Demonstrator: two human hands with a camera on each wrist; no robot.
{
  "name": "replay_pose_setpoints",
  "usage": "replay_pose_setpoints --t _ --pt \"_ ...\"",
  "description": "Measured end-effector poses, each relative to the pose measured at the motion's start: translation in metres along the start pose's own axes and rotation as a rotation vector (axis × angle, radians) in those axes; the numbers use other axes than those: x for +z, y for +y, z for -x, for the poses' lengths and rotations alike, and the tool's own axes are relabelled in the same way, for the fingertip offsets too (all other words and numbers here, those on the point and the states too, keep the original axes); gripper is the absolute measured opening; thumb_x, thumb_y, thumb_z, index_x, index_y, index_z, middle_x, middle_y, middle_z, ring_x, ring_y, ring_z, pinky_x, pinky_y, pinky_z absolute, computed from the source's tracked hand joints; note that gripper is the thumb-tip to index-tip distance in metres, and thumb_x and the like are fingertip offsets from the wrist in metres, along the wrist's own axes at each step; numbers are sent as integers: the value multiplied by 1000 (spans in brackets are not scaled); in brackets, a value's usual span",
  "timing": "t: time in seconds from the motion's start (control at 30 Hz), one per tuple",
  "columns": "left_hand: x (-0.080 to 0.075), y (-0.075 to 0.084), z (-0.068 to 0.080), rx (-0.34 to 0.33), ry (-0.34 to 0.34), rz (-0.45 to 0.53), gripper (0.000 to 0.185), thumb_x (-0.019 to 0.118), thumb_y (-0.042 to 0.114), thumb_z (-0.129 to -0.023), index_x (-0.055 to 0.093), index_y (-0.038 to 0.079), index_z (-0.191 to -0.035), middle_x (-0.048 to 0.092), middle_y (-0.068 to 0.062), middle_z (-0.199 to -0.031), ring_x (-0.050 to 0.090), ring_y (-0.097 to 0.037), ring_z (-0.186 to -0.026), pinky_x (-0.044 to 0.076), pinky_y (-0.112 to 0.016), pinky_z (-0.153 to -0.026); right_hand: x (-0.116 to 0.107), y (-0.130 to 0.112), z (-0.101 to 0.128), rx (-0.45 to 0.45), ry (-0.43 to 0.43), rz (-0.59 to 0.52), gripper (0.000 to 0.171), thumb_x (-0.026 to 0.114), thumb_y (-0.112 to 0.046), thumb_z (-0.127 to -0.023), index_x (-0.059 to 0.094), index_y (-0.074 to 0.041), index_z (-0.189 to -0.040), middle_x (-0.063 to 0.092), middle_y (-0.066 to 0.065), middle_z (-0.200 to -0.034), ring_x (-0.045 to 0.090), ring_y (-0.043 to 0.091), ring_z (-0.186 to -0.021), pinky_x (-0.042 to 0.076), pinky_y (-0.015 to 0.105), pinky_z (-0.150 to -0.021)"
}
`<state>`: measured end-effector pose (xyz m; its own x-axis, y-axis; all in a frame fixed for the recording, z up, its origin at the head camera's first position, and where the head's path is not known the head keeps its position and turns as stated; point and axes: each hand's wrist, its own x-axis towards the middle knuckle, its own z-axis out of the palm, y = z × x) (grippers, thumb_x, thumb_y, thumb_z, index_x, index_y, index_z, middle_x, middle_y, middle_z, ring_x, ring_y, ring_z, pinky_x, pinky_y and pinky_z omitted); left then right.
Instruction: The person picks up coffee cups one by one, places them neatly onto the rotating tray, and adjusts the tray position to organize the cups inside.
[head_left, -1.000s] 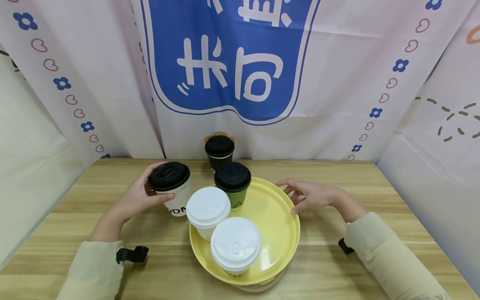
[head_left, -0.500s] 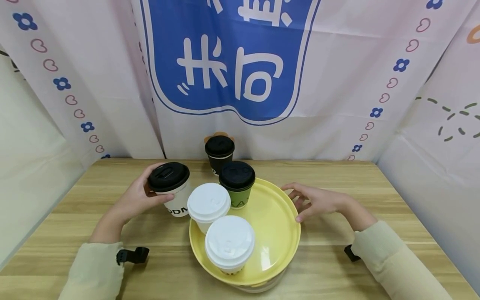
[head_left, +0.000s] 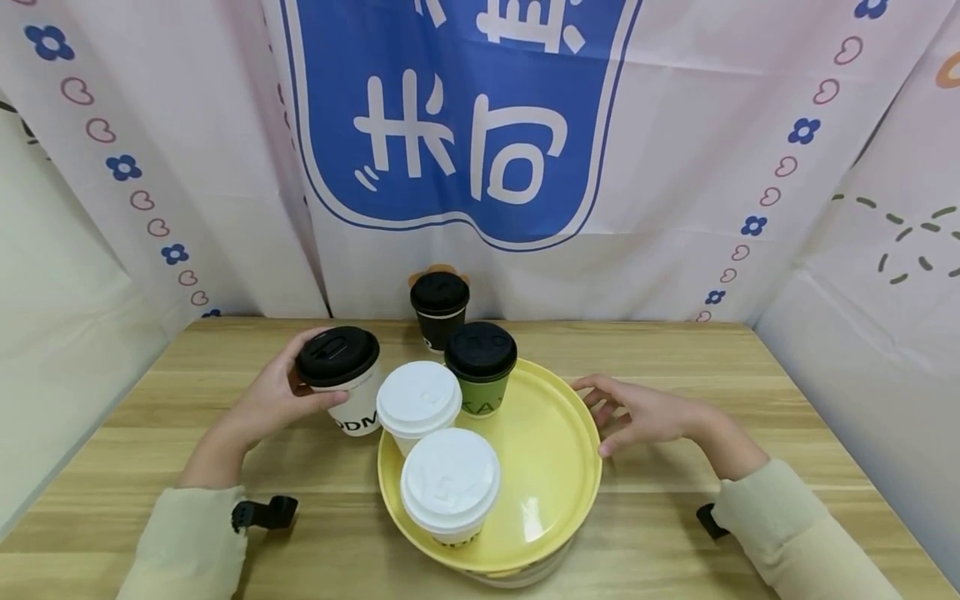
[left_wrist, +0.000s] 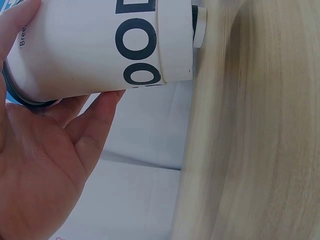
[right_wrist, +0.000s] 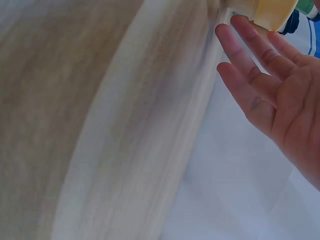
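Note:
My left hand (head_left: 273, 398) grips a white paper cup (head_left: 358, 410) with a black lid and dark lettering, left of the round yellow tray (head_left: 558, 467). Up close, the left wrist view has thumb and fingers round that cup (left_wrist: 90, 50). My right hand (head_left: 645, 414) is at the tray's right rim with loosely bent fingers; whether they touch it I cannot tell. The tray bears a green cup with a black lid (head_left: 482, 393) at its back and two white-lidded cups (head_left: 418, 398) at its left and front. In the right wrist view, the hand (right_wrist: 285, 95) holds nothing.
Behind the tray, near the table's back edge, stands a black cup (head_left: 440, 321). The yellow tray sits on a pale round base (head_left: 528, 575) on the wooden table (head_left: 675, 517). A white cloth (head_left: 675, 208) with a blue emblem hangs behind.
The tray's cups have turned clockwise: the green one went right, the front white one left, the other slightly back. My right hand shifted right and nearer; my left hand stayed on its cup.

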<state>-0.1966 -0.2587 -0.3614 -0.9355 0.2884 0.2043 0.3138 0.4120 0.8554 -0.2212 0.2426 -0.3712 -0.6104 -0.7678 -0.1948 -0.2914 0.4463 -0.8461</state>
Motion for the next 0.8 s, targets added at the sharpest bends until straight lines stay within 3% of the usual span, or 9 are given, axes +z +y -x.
replay_pose_setpoints --t 0.33,0.8 --pt "-1 1 1 -39 -7 -9 78 75 11 -87 31 17 -151 50 -6 -138 59 1 -109 53 -19 -85 7 -6 10 37 61 173 84 78 -29 -86 30 -6 -151 53 18 -140 61 30 -114 46 57 -92" --pt "-3 1 3 -34 -4 -1 78 75 10 -87 31 17 -151 50 -4 -137 58 1 -110 53 -20 -86 14 -17 17 50 89 237 79 77 -34 -86 34 -6 -146 59 14 -130 58 32 -113 46 57 -94"
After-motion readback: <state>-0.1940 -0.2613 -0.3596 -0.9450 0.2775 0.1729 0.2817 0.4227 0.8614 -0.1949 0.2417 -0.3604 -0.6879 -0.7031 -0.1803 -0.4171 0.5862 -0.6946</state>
